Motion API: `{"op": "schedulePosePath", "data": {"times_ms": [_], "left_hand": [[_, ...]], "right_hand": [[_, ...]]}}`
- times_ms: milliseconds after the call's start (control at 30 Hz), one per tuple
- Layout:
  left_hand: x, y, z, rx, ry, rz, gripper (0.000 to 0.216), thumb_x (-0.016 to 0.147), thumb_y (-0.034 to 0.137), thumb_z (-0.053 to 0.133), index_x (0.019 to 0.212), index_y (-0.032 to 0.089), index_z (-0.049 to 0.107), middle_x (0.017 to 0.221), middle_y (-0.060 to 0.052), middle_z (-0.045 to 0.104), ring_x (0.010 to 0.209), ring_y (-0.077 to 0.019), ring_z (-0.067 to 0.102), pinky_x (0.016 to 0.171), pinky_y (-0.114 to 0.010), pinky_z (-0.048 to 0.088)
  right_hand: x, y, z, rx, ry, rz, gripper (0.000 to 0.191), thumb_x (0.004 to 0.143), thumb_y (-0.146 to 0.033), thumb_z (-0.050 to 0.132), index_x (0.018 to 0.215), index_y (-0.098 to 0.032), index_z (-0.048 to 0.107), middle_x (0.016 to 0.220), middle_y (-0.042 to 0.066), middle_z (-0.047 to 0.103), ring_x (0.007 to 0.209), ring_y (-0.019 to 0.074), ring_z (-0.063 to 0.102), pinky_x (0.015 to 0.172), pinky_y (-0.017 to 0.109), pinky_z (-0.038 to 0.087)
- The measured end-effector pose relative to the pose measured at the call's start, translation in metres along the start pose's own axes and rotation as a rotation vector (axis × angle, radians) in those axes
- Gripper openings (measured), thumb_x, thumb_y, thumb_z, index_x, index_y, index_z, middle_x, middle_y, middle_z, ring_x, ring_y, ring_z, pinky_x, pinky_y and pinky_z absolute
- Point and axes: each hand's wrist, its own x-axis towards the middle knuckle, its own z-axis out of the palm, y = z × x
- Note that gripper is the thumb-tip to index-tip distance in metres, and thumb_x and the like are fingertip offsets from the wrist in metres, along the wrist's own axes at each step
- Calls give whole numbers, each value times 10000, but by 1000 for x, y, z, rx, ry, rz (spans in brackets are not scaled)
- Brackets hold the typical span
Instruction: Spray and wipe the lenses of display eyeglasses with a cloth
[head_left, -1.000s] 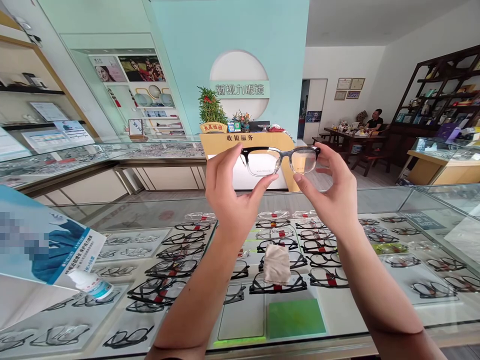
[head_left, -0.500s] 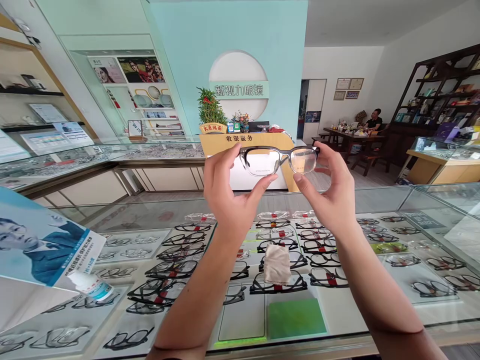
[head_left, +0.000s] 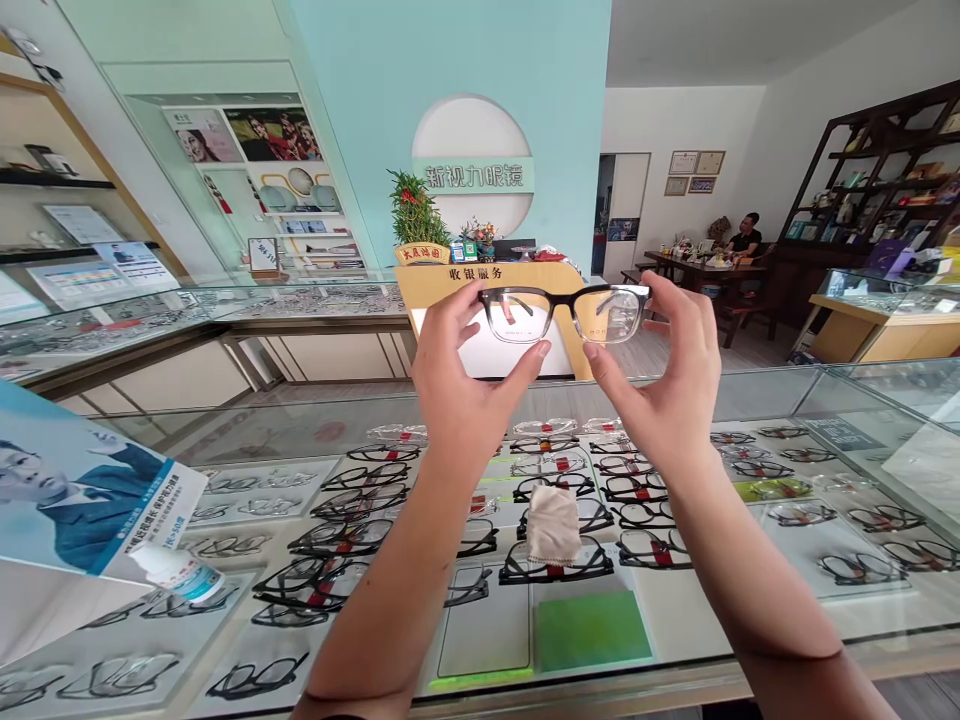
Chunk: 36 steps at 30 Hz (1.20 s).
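Note:
A pair of eyeglasses (head_left: 562,299) with a dark upper rim and clear lower rims is held up above the glass counter, its lenses facing me. My left hand (head_left: 465,385) pinches it at the left end, thumb below the left lens and fingers at the upper corner. At the other end, my right hand (head_left: 667,380) grips the right corner in the same way, its thumb near the bridge. Faint print shows on both lenses. Below the hands, a pale cleaning cloth (head_left: 553,525) lies on the counter glass over the displayed frames.
Rows of eyeglass frames (head_left: 555,570) fill the glass display counter (head_left: 757,395). At left stand a white bottle (head_left: 180,572) and a blue printed placard (head_left: 82,500). Beyond are a cashier desk (head_left: 416,290) with a plant (head_left: 416,212), and a person (head_left: 745,240) seated at a wooden table.
The eyeglasses have turned to face me more squarely and sit a little higher and more level. My right hand has shifted slightly right; both hands still hold them.

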Motion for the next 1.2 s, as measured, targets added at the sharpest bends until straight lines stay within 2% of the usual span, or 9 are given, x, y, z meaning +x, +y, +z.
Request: {"op": "schedulePosePath", "data": {"times_ms": [167,300,400,533,633,767,1000,1200], "left_hand": [[-1,-7,3,-66,-32,-82,696,960,469,917,1572,322,620,1498,-119,756,1376,-326,775,1142,-498,677],[-1,-9,4,-76,12,-59,740,949,493,927,1595,333,603,1533,-131,727,1430,-354,745,1183,-549,654],[0,-9,5,-31,80,6,811,913,522,954,1615,338,593,1570,-139,683,1505,-392,682,1227,-610,619],[-1,-9,6,2,144,82,814,908,541,949,1615,351,594,1561,-138,676,1533,-412,645,1239,-652,605],[-1,-9,6,32,136,83,840,899,555,954,1626,355,584,1539,-136,686,1519,-417,650,1226,-655,614],[0,-9,6,43,146,123,795,911,547,948,1604,351,611,1510,-131,704,1464,-403,690,1186,-639,645],[1,-13,6,-15,98,112,807,922,502,951,1634,360,597,1543,-137,687,1442,-396,717,1167,-624,657],[-1,-16,7,-77,77,92,802,931,458,953,1638,350,591,1571,-137,672,1476,-395,701,1183,-596,645]], "right_hand": [[0,-6,0,-31,9,-23,690,1014,-494,814,1650,-367,580,1482,161,696,1382,421,652,1110,731,646],[1,-6,-3,91,-12,21,678,1057,-499,754,1698,-404,556,1563,143,691,1434,410,655,1131,688,641],[3,-2,-4,226,22,93,496,1156,-521,568,1630,-406,658,1568,125,719,1448,378,684,1145,641,638],[7,3,-4,271,52,156,481,1198,-560,469,1505,-366,784,1480,109,792,1404,353,739,1150,606,641],[9,4,-3,253,53,173,471,1196,-557,491,1465,-347,817,1384,92,837,1336,329,783,1134,578,650],[9,5,-3,323,46,208,381,1155,-533,620,1386,-342,856,1306,70,876,1245,299,821,1090,539,670],[8,11,-3,386,21,283,356,1113,-546,692,1326,-338,888,1252,60,896,1177,295,835,1086,573,674],[8,14,-2,457,28,336,306,1082,-527,739,1258,-350,917,930,13,869,1042,266,825,1067,564,665]]}}
